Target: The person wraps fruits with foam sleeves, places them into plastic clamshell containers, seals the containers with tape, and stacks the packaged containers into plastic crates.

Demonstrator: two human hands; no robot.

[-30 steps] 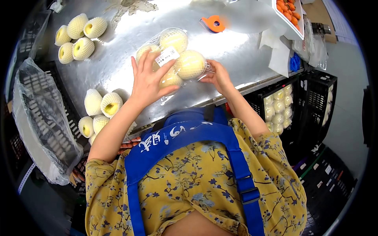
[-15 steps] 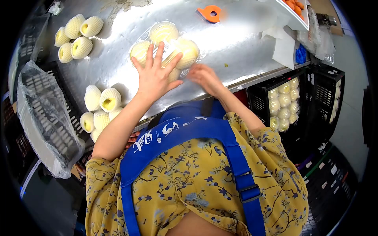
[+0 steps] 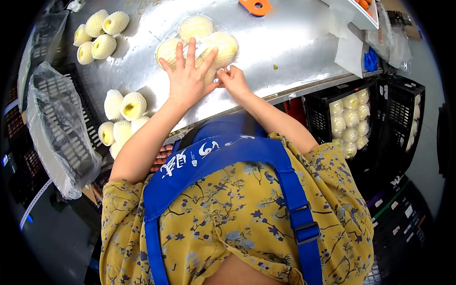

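Note:
A clear plastic pack (image 3: 203, 47) of pale yellow fruits in foam nets lies on the metal table. My left hand (image 3: 186, 80) rests on top of it, fingers spread and palm down, covering the nearest fruit in part. At the pack's near right corner, my right hand (image 3: 233, 82) has its thumb and fingertips pinched together on the plastic edge, close to my left thumb. Two groups of loose netted fruits stand to the left, one farther back (image 3: 103, 46) and one near the front edge (image 3: 133, 105).
An orange tape dispenser (image 3: 256, 6) lies at the back of the metal table (image 3: 285, 52). A white tray (image 3: 354, 14) of orange items stands back right, near white paper (image 3: 349, 54). Black crates (image 3: 318, 111) with packed fruits stand below right. A plastic-covered crate (image 3: 59, 128) is at left.
My right hand has moved left to the pack's corner and its fingers have closed there. My left hand stays spread on the pack. The whole view has shifted slightly.

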